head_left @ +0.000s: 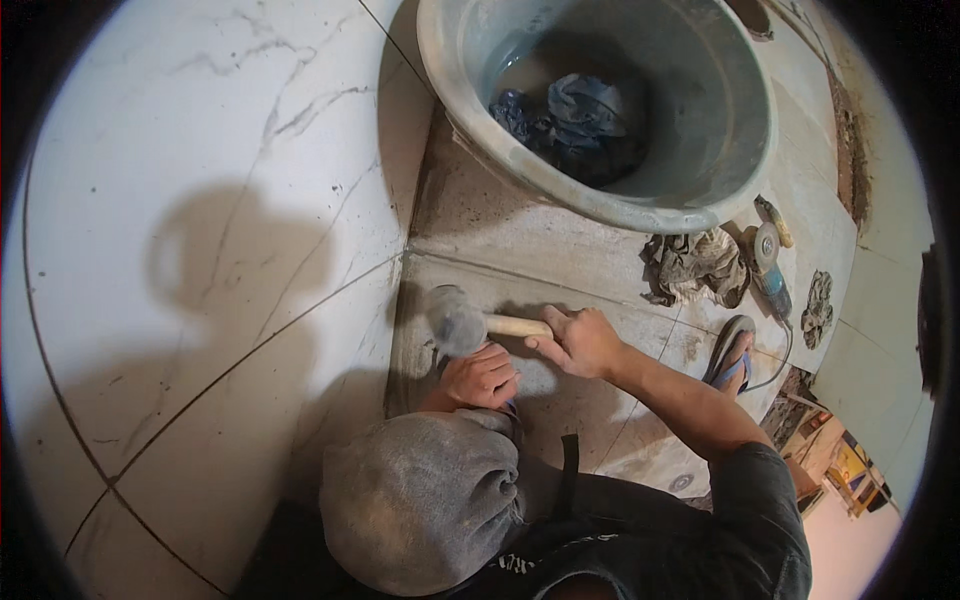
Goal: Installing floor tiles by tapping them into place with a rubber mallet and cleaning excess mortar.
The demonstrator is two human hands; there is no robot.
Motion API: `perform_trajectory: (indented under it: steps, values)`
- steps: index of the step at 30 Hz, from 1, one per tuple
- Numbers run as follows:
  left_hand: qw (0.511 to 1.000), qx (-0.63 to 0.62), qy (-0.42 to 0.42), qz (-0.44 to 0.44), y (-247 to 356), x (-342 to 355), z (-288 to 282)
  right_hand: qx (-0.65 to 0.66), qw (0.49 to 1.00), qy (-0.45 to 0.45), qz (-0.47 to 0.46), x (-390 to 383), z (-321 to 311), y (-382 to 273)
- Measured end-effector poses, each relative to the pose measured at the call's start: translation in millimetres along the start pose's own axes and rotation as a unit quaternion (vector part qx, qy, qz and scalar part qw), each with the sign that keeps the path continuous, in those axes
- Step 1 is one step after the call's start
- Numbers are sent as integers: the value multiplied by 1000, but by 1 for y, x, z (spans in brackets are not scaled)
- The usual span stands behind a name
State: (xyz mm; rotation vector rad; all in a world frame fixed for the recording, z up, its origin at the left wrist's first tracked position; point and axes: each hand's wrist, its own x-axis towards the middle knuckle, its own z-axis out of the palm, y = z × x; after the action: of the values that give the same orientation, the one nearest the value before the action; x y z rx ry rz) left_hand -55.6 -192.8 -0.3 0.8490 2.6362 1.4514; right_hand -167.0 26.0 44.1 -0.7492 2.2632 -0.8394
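Observation:
My right hand [582, 342] is wrapped round the wooden handle [516, 326] of a mallet. Its thick grey head [456, 320] is over the floor by the marbled wall. Just below the mallet head, my left hand [481, 376] is closed, with its fingers curled in. Something dark shows beside it under the mallet head, but what the fingers hold, if anything, is hidden. A rounded, dusty grey cloth-covered shape [420, 500] blocks most of the left forearm from view.
A big grey-green tub [600, 212] with murky water and dark wet cloth or plastic stands ahead. Right of it lie a crumpled dirty rag [697, 268] and an angle grinder [769, 268], its cord running towards my sandalled foot [737, 362]. White marbled tiles [200, 120] rise at left.

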Motion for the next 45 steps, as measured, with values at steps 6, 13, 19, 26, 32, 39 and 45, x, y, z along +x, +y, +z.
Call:
perform_trajectory:
  steps: [6, 13, 19, 26, 32, 39, 45]
  values:
    - [999, 34, -16, -8, 2, 0, -4, 62, 995, 28, -71, 4, -8, -11]
    - [999, 18, -26, -31, 3, -19, 5, 115, 986, 0, -124, 11, -17, -34]
    - [998, 42, -36, 2, 0, 4, -1, -2, 999, -36, 33, -8, -3, -6]
    - [998, 39, -43, -14, 3, 8, -3, 25, 998, 41, -51, -7, 8, 12]
    - [997, 54, -52, 20, 5, 10, -15, 33, 992, 8, -120, -4, -9, -16]
    - [997, 44, -56, -18, 1, 6, -4, -5, 1000, -1, -29, -3, -3, -5]
    - [997, 32, -65, -36, 7, 2, -3, 30, 994, -87, -54, -1, -12, -5]
